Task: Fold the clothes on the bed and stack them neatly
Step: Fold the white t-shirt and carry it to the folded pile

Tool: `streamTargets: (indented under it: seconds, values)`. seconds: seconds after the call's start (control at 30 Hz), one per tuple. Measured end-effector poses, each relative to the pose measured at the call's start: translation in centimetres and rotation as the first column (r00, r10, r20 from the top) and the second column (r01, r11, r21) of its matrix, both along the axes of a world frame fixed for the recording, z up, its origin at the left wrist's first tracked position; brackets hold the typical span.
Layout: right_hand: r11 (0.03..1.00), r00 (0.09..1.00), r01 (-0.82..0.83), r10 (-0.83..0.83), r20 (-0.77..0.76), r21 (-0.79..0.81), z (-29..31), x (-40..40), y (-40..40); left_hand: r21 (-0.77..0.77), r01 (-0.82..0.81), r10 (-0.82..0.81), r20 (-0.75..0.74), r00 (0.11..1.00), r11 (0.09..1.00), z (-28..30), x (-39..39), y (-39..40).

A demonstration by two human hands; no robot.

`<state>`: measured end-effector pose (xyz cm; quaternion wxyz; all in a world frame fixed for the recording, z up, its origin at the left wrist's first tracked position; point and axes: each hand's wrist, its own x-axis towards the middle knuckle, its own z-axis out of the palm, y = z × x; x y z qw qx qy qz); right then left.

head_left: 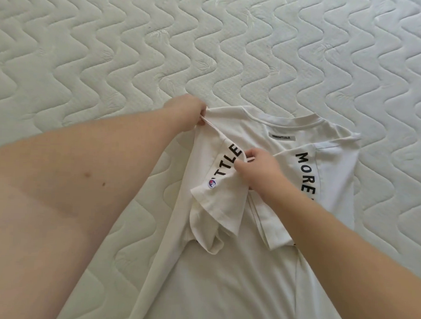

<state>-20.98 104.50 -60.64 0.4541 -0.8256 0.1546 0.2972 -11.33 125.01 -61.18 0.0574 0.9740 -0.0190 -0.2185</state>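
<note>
A pale mattress [208, 52] quilted in wavy stitched channels fills the view, and a white T-shirt [224, 267] with black lettering lies flat on it. The left hand [187, 115] pinches its shoulder edge, while the right hand [259, 168] grips the folded-in sleeve [217, 197], near a small round sticker [212, 183].

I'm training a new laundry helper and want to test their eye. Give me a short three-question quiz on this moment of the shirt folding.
1. True or false: the left hand pinches the shoulder edge of the white cotton T-shirt with black lettering.
2. What does the right hand hold? A) the neck label B) the folded-in left sleeve C) the shirt's hem
3. Fill in: the shirt lies on a pale quilted ______ with wavy stitching.

Key: 1 true; 2 B; 3 mattress.
</note>
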Motion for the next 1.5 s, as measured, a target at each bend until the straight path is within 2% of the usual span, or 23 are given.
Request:
streamTargets:
  seconds: [0.1, 0.2, 0.27, 0.37, 0.4, 0.57, 0.67, 0.73, 0.8, 0.9, 0.97, 1.07, 1.13, 1.17, 1.27, 1.33, 1.43, 1.5]
  values:
    - [0.995, 0.988, -0.09, 0.085, -0.131, -0.035, 0.1, -0.4, -1.0, -0.015, -0.084, 0.083, -0.031, 0.996, 0.996, -0.6, 0.2, -0.5]
    - [0.966, 0.945, -0.238, 0.206, -0.254, -0.102, 0.4, -1.0, -1.3, 0.014, -0.083, 0.084, -0.039, 0.996, 0.996, -1.6, 0.1, -0.7]
    - [0.983, 0.952, -0.172, 0.148, -0.266, -0.07, 0.8, -0.7, -1.5, 0.012, -0.073, 0.074, -0.016, 0.997, 0.997, -2.0, 0.4, -0.6]
    - [0.997, 0.956, 0.059, -0.043, -0.29, 0.048, 2.0, 0.7, -2.3, 0.005, -0.056, 0.056, 0.023, 0.998, 0.998, -2.1, 0.9, -0.1]
    - [0.994, 0.954, 0.091, -0.072, -0.291, 0.054, 2.2, 1.2, -2.7, 0.003, -0.056, 0.056, 0.035, 0.998, 0.998, -2.0, 1.0, 0.0]
    - [0.997, 0.961, 0.073, -0.066, -0.268, 0.016, 1.9, 0.9, -3.7, -0.018, -0.091, 0.092, 0.045, 0.995, 0.996, -2.1, 1.3, -0.7]
    - [0.999, 0.97, -0.03, 0.021, -0.244, -0.034, 1.0, -0.5, -4.0, -0.188, -0.158, 0.16, -0.007, 0.987, 0.969, -1.8, 1.3, -0.8]
    - [0.994, 0.977, -0.069, 0.05, -0.205, -0.088, 0.5, -1.1, -4.3, -0.253, -0.14, 0.12, -0.093, 0.988, 0.957, -1.2, 1.5, -0.5]
    - [0.994, 0.982, -0.068, 0.052, -0.184, -0.08, 0.4, -1.3, -4.6, -0.248, -0.083, 0.04, -0.174, 0.984, 0.965, -0.6, 1.8, 0.1]
    - [0.995, 0.977, -0.088, 0.093, -0.191, 0.037, 0.6, -1.3, -5.1, -0.221, -0.004, -0.049, -0.231, 0.972, 0.975, 0.2, 2.6, 0.8]
    - [0.996, 0.98, -0.05, 0.063, -0.191, 0.073, 1.0, -1.1, -5.7, -0.149, 0.066, -0.096, -0.199, 0.975, 0.987, 0.6, 3.4, 0.7]
    - [1.0, 0.994, -0.001, -0.002, -0.113, -0.021, 0.7, -0.4, -6.6, 0.045, 0.128, -0.123, -0.106, 0.987, 0.991, 0.6, 4.0, -1.1]
    - [0.989, 1.0, -0.022, 0.019, -0.018, -0.144, 0.1, -0.5, -7.2, 0.162, 0.081, -0.076, -0.035, 0.996, 0.983, -0.2, 3.5, -2.6]
    - [0.979, 0.999, -0.038, 0.04, 0.005, -0.202, -0.2, -0.6, -7.6, 0.164, 0.047, -0.047, -0.004, 0.999, 0.985, -0.7, 3.0, -3.3]
    - [0.953, 0.994, -0.112, 0.105, -0.04, -0.282, -0.9, -1.7, -8.6, -0.071, -0.117, 0.123, 0.079, 0.989, 0.991, -1.8, 1.4, -4.0]
    - [0.938, 0.988, -0.152, 0.134, -0.078, -0.312, -1.1, -2.4, -8.7, -0.239, -0.266, 0.3, 0.117, 0.947, 0.934, -2.1, 0.2, -3.7]
    - [0.93, 0.984, -0.18, 0.168, -0.062, -0.321, -0.8, -2.9, -8.7, -0.39, -0.476, 0.519, 0.007, 0.855, 0.788, -2.5, -2.4, -3.4]
    - [0.937, 0.982, -0.184, 0.19, -0.011, -0.297, -0.1, -2.6, -8.9, -0.417, -0.552, 0.578, -0.074, 0.812, 0.722, -2.8, -4.0, -3.2]
